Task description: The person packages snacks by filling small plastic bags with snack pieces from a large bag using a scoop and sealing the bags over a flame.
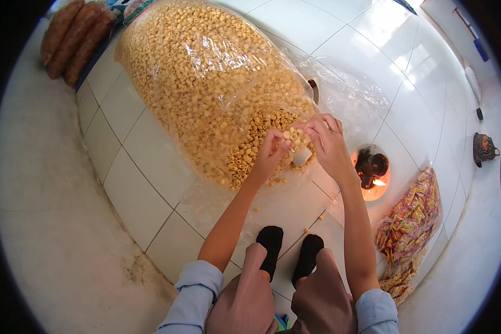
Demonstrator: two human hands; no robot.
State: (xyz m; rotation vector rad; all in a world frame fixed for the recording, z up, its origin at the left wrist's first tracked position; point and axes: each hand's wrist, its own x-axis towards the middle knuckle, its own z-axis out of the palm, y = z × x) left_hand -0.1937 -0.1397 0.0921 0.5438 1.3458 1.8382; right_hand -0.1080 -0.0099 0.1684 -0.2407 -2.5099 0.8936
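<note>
Between my hands, over the mouth of a big clear sack, is a small clear bag of ring-shaped snacks (296,137). My left hand (271,153) pinches its left side, fingers closed. My right hand (328,142) grips the other side near the top, fingers also closed. Just beneath lies a white object, perhaps a cup (302,157), partly covered by the bag and my right hand. The big sack (206,72) lies on its side, full of the same tan snacks, with loose snacks (245,161) showing at its opening.
A small burning lamp (379,182) stands on a round plate right of my right forearm. Farther right is a clear bag of colourful packets (412,217). Several brown bundles (75,39) sit at upper left. A few snacks (306,230) lie on the tiles near my feet.
</note>
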